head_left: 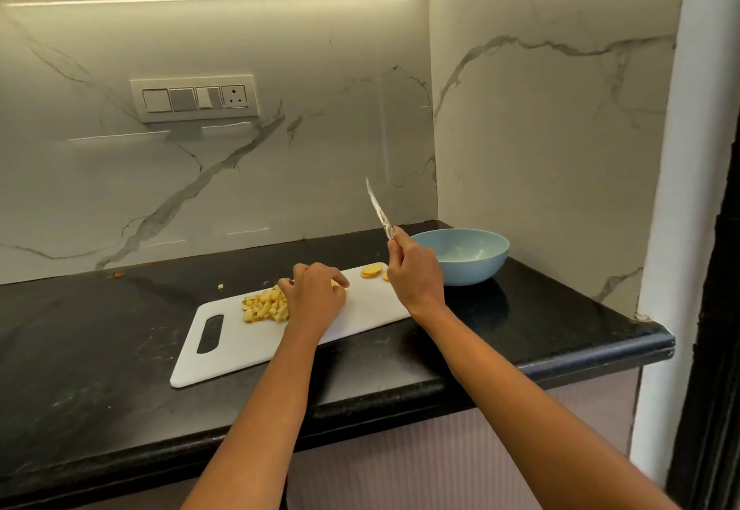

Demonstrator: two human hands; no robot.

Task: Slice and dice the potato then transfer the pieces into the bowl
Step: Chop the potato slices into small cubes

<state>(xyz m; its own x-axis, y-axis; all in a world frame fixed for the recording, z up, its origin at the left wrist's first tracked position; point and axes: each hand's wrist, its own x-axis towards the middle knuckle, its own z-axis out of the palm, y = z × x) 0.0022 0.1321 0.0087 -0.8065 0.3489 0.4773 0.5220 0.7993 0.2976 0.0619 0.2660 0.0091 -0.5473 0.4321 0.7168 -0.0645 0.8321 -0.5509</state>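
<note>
Your left hand point(314, 293) curled over a potato piece point(335, 284) on the white board point(360, 309). Your right hand point(414, 271) gripped the knife point(378, 209), tip up, just right of it. More slices point(371, 270) lay nearer the bowl point(464, 265).

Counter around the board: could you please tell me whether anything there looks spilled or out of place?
Yes: one small potato bit lies on the black counter beyond the board, apart from the diced pile. An orange scrap sits by the wall. The bowl looks empty.
</note>
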